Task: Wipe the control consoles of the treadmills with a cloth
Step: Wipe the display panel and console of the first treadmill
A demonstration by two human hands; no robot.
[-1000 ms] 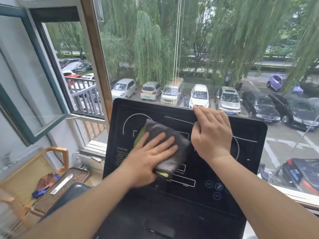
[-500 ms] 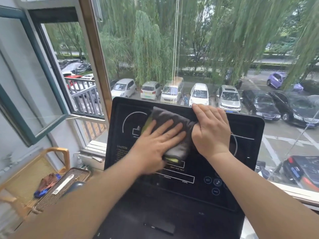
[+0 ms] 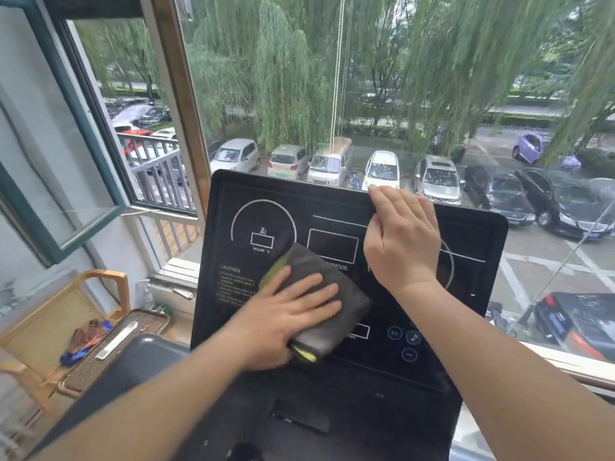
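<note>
– Looking down through the head camera, I had the left hand (image 3: 286, 314) laid flat on the cloth (image 3: 309, 264), fingers straight and spread, pressing it against the console (image 3: 266, 201).

– Where on the panel was the cloth?

– Low and left of the middle, below the INCLINE box (image 3: 262, 241) and just right of the CAUTION text (image 3: 233, 284). It was grey and folded, with a yellow-green edge showing at its upper left and at its bottom corner.

– And the other hand?

– The right hand (image 3: 402, 241) gripped the console's top rim, fingers hooked over the edge and thumb on the front face. It held nothing else and sat apart from the cloth.

– Anything near the cloth?

– Three round buttons (image 3: 412, 337) at the panel's lower right, to the right of the cloth's bottom corner. The panel was black with white outlines and tilted up toward me.

– Beyond the machine?

– A big window (image 3: 173, 94) behind the console looked onto parked cars (image 3: 379, 168) and willows (image 3: 283, 78). A side pane (image 3: 66, 161) stood open at the left. Below it was a wooden chair (image 3: 100, 281) with something brown and blue on the seat that I could not make out.
</note>
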